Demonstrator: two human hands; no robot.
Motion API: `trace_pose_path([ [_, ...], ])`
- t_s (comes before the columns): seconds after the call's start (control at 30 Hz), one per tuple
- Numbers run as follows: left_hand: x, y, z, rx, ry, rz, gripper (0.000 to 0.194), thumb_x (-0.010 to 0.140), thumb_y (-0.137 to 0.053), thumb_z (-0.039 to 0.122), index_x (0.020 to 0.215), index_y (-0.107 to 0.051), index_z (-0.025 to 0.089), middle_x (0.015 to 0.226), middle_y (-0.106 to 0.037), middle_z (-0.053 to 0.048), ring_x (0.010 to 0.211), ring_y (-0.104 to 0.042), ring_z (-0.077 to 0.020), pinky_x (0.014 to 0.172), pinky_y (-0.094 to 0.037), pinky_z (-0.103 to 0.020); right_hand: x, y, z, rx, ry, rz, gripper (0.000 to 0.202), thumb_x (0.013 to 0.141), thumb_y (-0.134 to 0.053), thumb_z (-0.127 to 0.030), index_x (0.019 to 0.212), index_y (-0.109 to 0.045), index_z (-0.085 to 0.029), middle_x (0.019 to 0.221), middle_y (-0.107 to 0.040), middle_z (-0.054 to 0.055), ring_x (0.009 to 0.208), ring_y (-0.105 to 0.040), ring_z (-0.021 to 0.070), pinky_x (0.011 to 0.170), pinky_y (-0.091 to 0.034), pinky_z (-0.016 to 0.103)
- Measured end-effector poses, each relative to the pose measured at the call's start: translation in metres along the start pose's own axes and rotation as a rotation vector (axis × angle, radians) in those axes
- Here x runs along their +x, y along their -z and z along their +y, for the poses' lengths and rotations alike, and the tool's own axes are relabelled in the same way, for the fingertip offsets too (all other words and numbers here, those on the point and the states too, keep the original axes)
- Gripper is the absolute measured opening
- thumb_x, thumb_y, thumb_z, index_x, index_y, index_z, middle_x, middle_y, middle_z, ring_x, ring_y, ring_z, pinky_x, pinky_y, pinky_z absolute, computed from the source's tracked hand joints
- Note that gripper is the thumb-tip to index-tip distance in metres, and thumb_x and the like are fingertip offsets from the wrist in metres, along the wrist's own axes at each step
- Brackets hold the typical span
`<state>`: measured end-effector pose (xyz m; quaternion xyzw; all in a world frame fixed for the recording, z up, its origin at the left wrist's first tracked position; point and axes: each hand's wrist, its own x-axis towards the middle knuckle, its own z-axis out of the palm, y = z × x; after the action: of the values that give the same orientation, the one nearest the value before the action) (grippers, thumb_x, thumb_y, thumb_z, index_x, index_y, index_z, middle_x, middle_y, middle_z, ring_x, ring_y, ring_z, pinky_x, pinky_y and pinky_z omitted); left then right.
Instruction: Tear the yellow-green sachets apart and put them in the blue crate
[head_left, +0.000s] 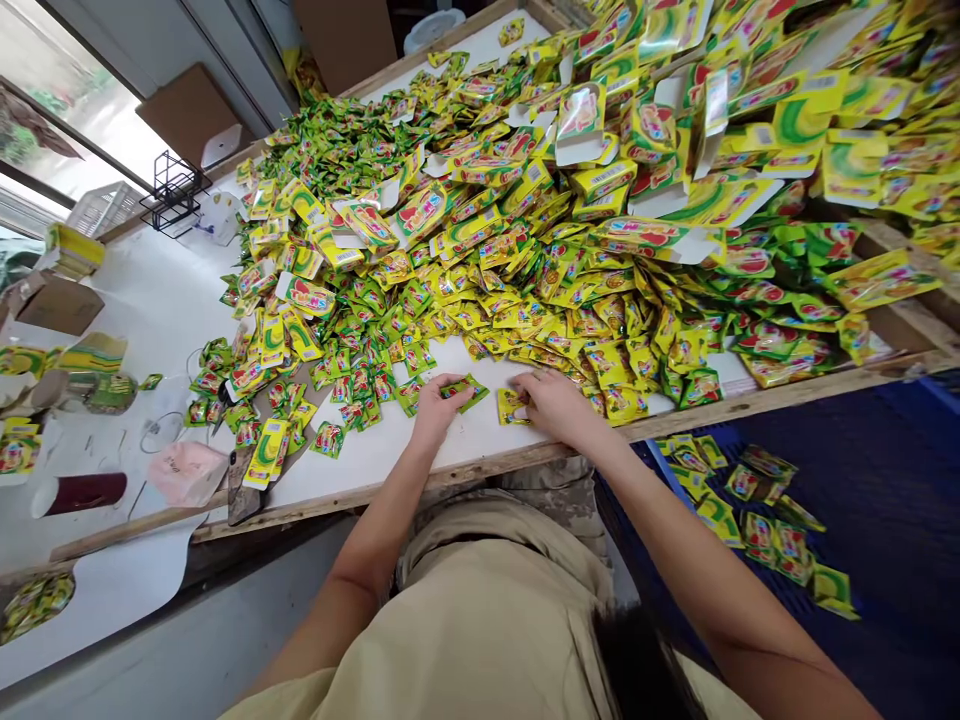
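Near the table's front edge, my left hand (439, 405) is closed on a green packet (471, 392), its thumb and fingers pinching the packet's left end. A short way to the right, my right hand (553, 402) bends its fingers over a yellow packet (510, 406) and grips its right side. The yellow packet lies on or just above the white table top (465, 440). Beyond both hands rises a heap of yellow packets (525, 320). Loose green packets (360, 385) lie to the left of my left hand.
Printed yellow boxes (427, 210) cover the heap behind. At the left are a phone (244, 485), a pink bag (187, 472) and a dark red roll (86, 493). A blue crate (885, 480) with several packets stands below the wooden edge (787, 400) at right.
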<state>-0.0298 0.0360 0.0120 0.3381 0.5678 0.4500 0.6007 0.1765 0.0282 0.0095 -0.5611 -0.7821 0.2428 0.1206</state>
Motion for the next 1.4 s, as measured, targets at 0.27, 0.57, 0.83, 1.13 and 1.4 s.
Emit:
trace_pose_path([
  [0.27, -0.009, -0.012, -0.006, -0.149, -0.005, 0.096, 0.038, 0.052, -0.082, 0.040, 0.066, -0.057, 0.015, 0.060, -0.060, 0.004, 0.053, -0.054, -0.0070, 0.055, -0.045, -0.021, -0.002, -0.003, -0.027, 0.932, -0.105, 0.141, 0.021, 0.072, -0.065, -0.038, 0.077, -0.055, -0.021, 0.073, -0.060, 0.000, 0.066, -0.056, 0.0157, 0.062, -0.048, 0.030],
  [0.57, -0.023, -0.031, -0.002, -0.303, -0.025, 0.085, 0.034, 0.061, -0.076, 0.042, 0.081, -0.066, 0.017, 0.073, -0.067, -0.001, 0.068, -0.061, -0.0119, 0.064, -0.047, -0.025, 0.009, -0.020, -0.049, 1.190, -0.223, 0.172, 0.033, 0.060, -0.075, -0.040, 0.067, -0.050, -0.020, 0.057, -0.046, -0.007, 0.051, -0.046, 0.0091, 0.050, -0.048, 0.025],
  [0.83, -0.024, -0.029, -0.003, -0.415, 0.011, 0.121, 0.031, 0.062, -0.076, 0.039, 0.082, -0.066, 0.018, 0.083, -0.069, -0.002, 0.077, -0.063, -0.0131, 0.073, -0.049, -0.027, 0.007, -0.012, -0.044, 0.894, -0.164, 0.257, 0.016, 0.074, -0.059, -0.036, 0.074, -0.058, -0.020, 0.068, -0.055, 0.000, 0.063, -0.053, 0.0160, 0.059, -0.048, 0.031],
  [1.13, -0.022, -0.021, -0.002, -0.260, 0.021, -0.013, 0.030, 0.068, -0.070, 0.046, 0.069, -0.064, 0.016, 0.065, -0.061, 0.001, 0.061, -0.055, -0.0102, 0.058, -0.043, -0.023, 0.008, -0.003, -0.048, 0.720, -0.075, 0.224, 0.007, 0.070, -0.059, -0.021, 0.076, -0.055, -0.021, 0.070, -0.060, 0.000, 0.063, -0.055, 0.0149, 0.060, -0.044, 0.027],
  [1.4, -0.020, -0.014, -0.011, -0.045, -0.107, -0.108, 0.036, 0.067, -0.076, 0.039, 0.095, -0.069, 0.018, 0.083, -0.068, -0.001, 0.070, -0.058, -0.0113, 0.068, -0.047, -0.024, 0.010, -0.013, -0.048, 0.768, -0.174, 0.257, 0.011, 0.074, -0.059, -0.030, 0.076, -0.053, -0.021, 0.068, -0.056, 0.000, 0.060, -0.053, 0.0146, 0.056, -0.044, 0.028],
])
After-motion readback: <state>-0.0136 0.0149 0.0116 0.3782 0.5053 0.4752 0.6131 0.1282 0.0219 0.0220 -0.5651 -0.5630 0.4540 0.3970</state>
